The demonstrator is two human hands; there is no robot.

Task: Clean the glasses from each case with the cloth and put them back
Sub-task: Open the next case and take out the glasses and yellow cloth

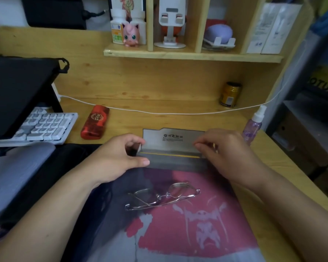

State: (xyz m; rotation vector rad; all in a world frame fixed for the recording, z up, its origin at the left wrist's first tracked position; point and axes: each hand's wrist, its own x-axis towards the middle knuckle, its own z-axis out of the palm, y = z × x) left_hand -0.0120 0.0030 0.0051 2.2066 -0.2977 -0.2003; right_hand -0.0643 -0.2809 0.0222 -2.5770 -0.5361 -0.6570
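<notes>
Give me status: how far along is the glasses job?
Done: one pair of glasses is out, lying folded on the desk mat. In hand: left hand and right hand hold the ends of the open grey case. Left: no cloth visible; red case lies shut, untouched.

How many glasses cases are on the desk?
2. A grey case sits open, flap up, between both hands. A red case lies closed beside the keyboard. Others may be hidden.

A home study desk: above the wooden desktop (178,104), a shelf (193,54) holds a pink toy (130,35); a keyboard (44,125) sits left.
</notes>
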